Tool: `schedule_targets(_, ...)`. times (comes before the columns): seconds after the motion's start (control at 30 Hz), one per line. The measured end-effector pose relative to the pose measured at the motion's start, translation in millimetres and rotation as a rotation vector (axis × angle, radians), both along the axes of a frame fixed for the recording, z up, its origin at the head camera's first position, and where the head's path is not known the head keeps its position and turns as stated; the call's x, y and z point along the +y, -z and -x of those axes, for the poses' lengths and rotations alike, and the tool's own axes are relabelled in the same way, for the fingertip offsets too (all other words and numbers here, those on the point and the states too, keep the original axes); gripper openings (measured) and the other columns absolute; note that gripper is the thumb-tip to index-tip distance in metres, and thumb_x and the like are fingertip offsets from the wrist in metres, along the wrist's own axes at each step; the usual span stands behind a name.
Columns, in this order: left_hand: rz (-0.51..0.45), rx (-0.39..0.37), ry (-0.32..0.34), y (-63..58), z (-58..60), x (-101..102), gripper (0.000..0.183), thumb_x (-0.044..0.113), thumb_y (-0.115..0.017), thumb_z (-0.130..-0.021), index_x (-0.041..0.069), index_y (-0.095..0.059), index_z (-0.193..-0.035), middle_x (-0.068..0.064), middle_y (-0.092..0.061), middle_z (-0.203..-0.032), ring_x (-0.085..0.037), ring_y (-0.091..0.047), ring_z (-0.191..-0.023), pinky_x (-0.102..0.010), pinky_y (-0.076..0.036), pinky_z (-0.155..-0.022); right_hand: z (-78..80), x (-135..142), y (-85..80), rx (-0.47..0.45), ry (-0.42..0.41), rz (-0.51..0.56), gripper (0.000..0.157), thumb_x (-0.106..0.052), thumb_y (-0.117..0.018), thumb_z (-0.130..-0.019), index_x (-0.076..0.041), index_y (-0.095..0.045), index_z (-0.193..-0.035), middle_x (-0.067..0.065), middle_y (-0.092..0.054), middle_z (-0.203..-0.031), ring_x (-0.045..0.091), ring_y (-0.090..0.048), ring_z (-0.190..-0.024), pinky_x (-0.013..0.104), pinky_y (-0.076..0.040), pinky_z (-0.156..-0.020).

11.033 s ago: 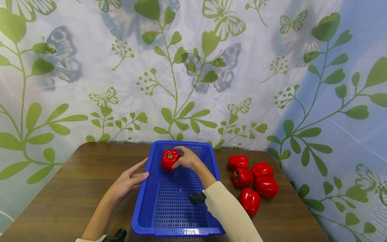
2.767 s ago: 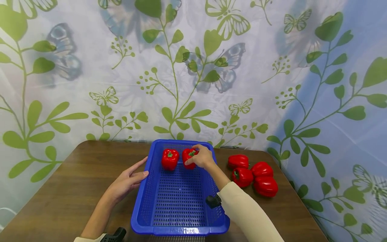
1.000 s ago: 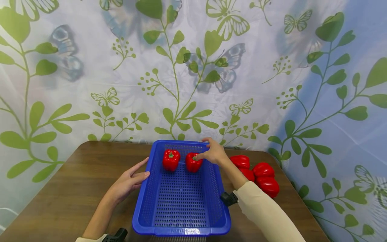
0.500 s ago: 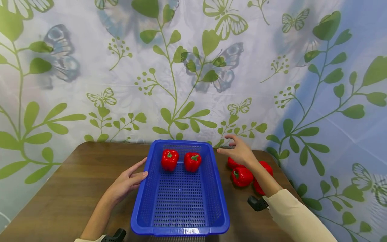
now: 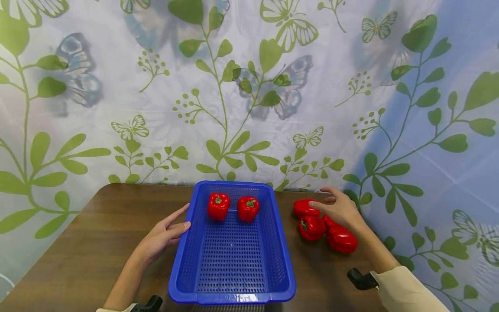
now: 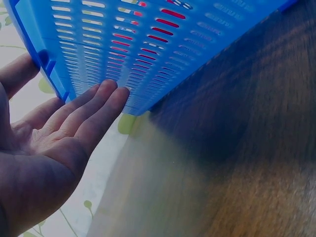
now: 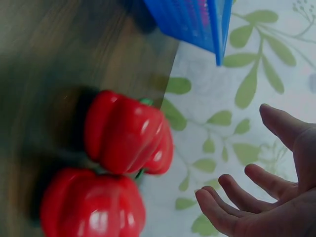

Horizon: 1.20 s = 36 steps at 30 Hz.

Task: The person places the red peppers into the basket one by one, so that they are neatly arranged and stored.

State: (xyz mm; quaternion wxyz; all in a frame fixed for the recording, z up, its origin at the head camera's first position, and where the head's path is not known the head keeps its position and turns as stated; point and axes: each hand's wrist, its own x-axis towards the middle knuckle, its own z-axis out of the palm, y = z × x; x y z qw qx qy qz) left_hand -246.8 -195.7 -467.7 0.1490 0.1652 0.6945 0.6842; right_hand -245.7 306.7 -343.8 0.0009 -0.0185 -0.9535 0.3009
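My left hand (image 5: pixel 161 238) lies along the left side of a blue perforated plastic basket (image 5: pixel 232 298), thumb at the rim. In the left wrist view its fingers (image 6: pixel 94 111) extend against the basket's outer wall. Inside, at the far end, two red bell peppers (image 5: pixel 219 207) stand side by side, green stems up. My right hand (image 5: pixel 340 210), holding nothing, hovers with spread fingers over several red bell peppers (image 5: pixel 312 228) on the table. It partly covers one of these peppers. In the right wrist view the hand (image 7: pixel 269 200) is apart from the peppers (image 7: pixel 126 133).
The basket sits in the middle of a brown wooden table (image 5: pixel 117 225). Right behind the table hangs a cloth (image 5: pixel 234 108) printed with leaves and butterflies. A black wrist camera (image 5: pixel 362 279) is strapped on the right forearm.
My right hand has let go of the second bell pepper in the basket and moved right, over the peppers on the table. That pepper stays upright. The left hand has kept its place.
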Motion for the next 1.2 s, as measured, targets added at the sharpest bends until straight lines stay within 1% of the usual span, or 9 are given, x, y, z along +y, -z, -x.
schedule_targets(0.23,0.009,-0.011,-0.029,0.7,-1.0,-1.0,0.066,0.023,-0.054,-0.105,0.023,-0.022,-0.163,-0.026,-0.057,-0.143,-0.032,-0.066,-0.122,-0.043,-0.054,-0.103,-10.6,28.1,11.0,-0.016,0.042,0.002,0.089,-0.057,-0.067,-0.092,-0.006,-0.034,-0.156,0.034,-0.05,-0.144,0.05,-0.055,-0.125,0.058,-0.053,-0.091)
schedule_targets(0.47,0.011,-0.017,-0.017,-0.4,-1.6,-0.6,0.067,0.025,-0.054,-0.106,0.023,-0.021,-0.164,-0.027,-0.056,-0.143,-0.031,-0.066,-0.122,-0.043,-0.054,-0.102,-16.6,54.8,26.1,-0.05,0.119,-0.001,0.09,-0.06,-0.062,-0.094,-0.002,-0.031,-0.155,0.037,-0.045,-0.147,0.054,-0.048,-0.129,0.063,-0.048,-0.096)
schedule_targets(0.57,0.012,-0.019,-0.018,-0.8,-1.7,-0.3,0.067,0.025,-0.054,-0.106,0.023,-0.021,-0.164,-0.026,-0.056,-0.144,-0.031,-0.066,-0.122,-0.043,-0.054,-0.102,-18.7,63.8,33.1,-0.042,0.139,0.002,0.089,-0.06,-0.061,-0.095,0.0,-0.033,-0.154,0.039,-0.045,-0.146,0.055,-0.047,-0.13,0.063,-0.048,-0.096)
schedule_targets(0.73,-0.003,-0.024,-0.009,-1.7,-1.5,0.4,0.067,0.024,-0.054,-0.106,0.023,-0.02,-0.164,-0.027,-0.054,-0.145,-0.031,-0.065,-0.124,-0.04,-0.054,-0.103,-23.6,74.9,43.8,-0.03,0.165,0.015,0.087,-0.058,-0.062,-0.095,0.002,-0.035,-0.153,0.041,-0.044,-0.145,0.056,-0.047,-0.129,0.062,-0.05,-0.094)
schedule_targets(1.0,-0.008,-0.024,-0.007,-1.2,-0.8,0.9,0.067,0.024,-0.054,-0.106,0.023,-0.02,-0.164,-0.027,-0.055,-0.145,-0.031,-0.066,-0.123,-0.039,-0.055,-0.101,-29.9,89.7,62.3,-0.039,0.215,0.021,0.091,-0.061,-0.063,-0.093,0.001,-0.034,-0.153,0.04,-0.044,-0.146,0.055,-0.047,-0.129,0.061,-0.049,-0.094)
schedule_targets(1.2,-0.014,-0.03,-0.002,-1.7,-1.7,1.0,0.067,0.024,-0.053,-0.106,0.023,-0.019,-0.164,-0.027,-0.053,-0.146,-0.029,-0.066,-0.123,-0.039,-0.054,-0.102,-35.2,92.7,77.1,-0.021,0.286,0.049,0.092,-0.064,-0.063,-0.091,0.001,-0.037,-0.151,0.04,-0.045,-0.145,0.053,-0.047,-0.129,0.06,-0.05,-0.095)
